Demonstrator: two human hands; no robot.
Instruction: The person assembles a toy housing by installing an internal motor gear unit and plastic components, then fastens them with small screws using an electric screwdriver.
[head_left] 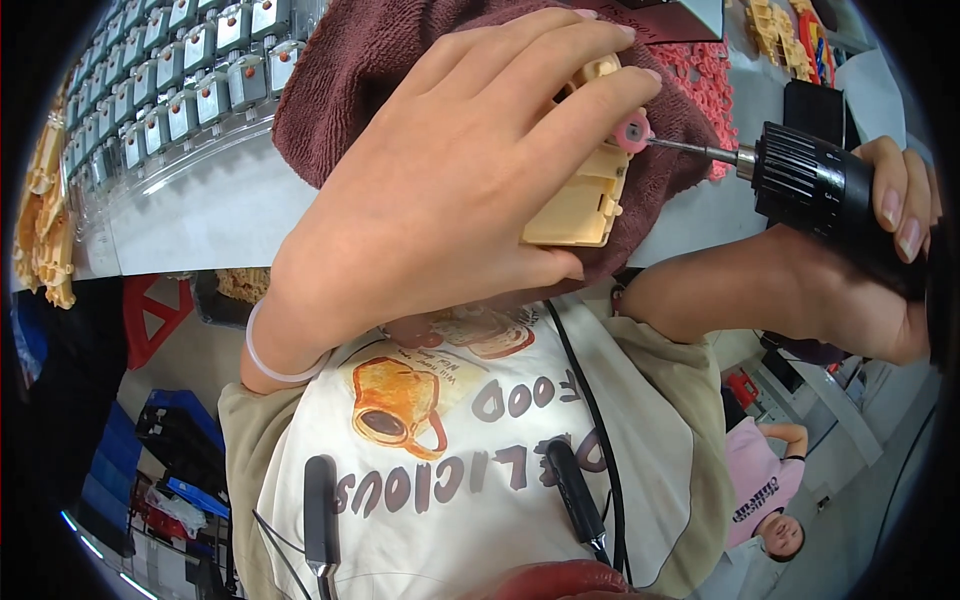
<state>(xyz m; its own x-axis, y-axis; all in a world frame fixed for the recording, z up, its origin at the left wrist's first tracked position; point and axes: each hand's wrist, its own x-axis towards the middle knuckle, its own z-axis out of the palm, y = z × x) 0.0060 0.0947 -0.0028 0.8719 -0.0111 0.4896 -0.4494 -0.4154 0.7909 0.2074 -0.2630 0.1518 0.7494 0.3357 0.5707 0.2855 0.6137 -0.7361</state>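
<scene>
A cream plastic casing [578, 212] lies on a dark maroon towel [335, 85]. Over it spreads my left hand [450, 165], fingers across the top and thumb along the near edge, gripping it; much of the casing is hidden beneath. A small pink round piece [632, 131] sits at the casing's right side, near my index fingertip. My right hand [900, 195] is wrapped around a black electric screwdriver [815, 178], held almost level. Its thin metal bit points left and its tip meets the pink piece. Whether a screw is there is too small to tell.
A clear tray [160, 185] of grey boxy parts with reddish dots stands at the upper left. Cream plastic parts [45, 220] are stacked at the far left. Pink parts [705, 85] and yellow parts [778, 40] lie upper right. Another person [765, 480] is in the background, lower right.
</scene>
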